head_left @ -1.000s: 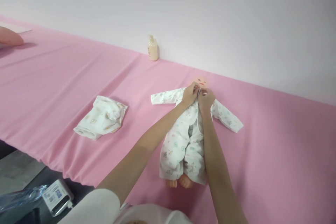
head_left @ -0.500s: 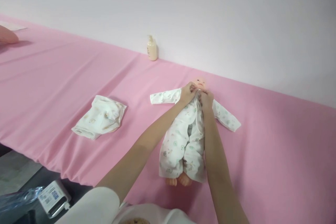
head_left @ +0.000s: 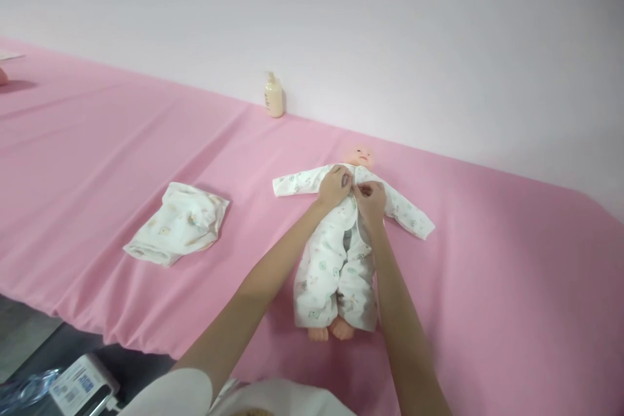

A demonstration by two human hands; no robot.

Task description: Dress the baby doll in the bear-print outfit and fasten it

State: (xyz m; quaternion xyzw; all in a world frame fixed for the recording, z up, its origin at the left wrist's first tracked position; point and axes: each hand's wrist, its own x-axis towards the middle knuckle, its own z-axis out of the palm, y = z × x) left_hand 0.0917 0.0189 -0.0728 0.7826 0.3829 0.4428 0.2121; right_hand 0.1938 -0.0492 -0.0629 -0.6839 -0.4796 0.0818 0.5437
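Note:
A baby doll lies on its back on the pink sheet, dressed in a white printed romper with sleeves spread out. My left hand pinches the left edge of the romper front at the chest. My right hand pinches the right edge just beside it, fingers closed on the cloth. Both hands meet a little below the doll's neck. The romper front hangs open lower down. The doll's bare feet stick out at the bottom.
A folded white printed garment lies to the left of the doll. A cream pump bottle stands at the back by the white wall. A white device lies on the floor at the lower left, beyond the table's front edge.
Both hands have slid down from the doll's neck to the upper chest, still pinching the romper edges together. The view has shifted slightly rightward and up.

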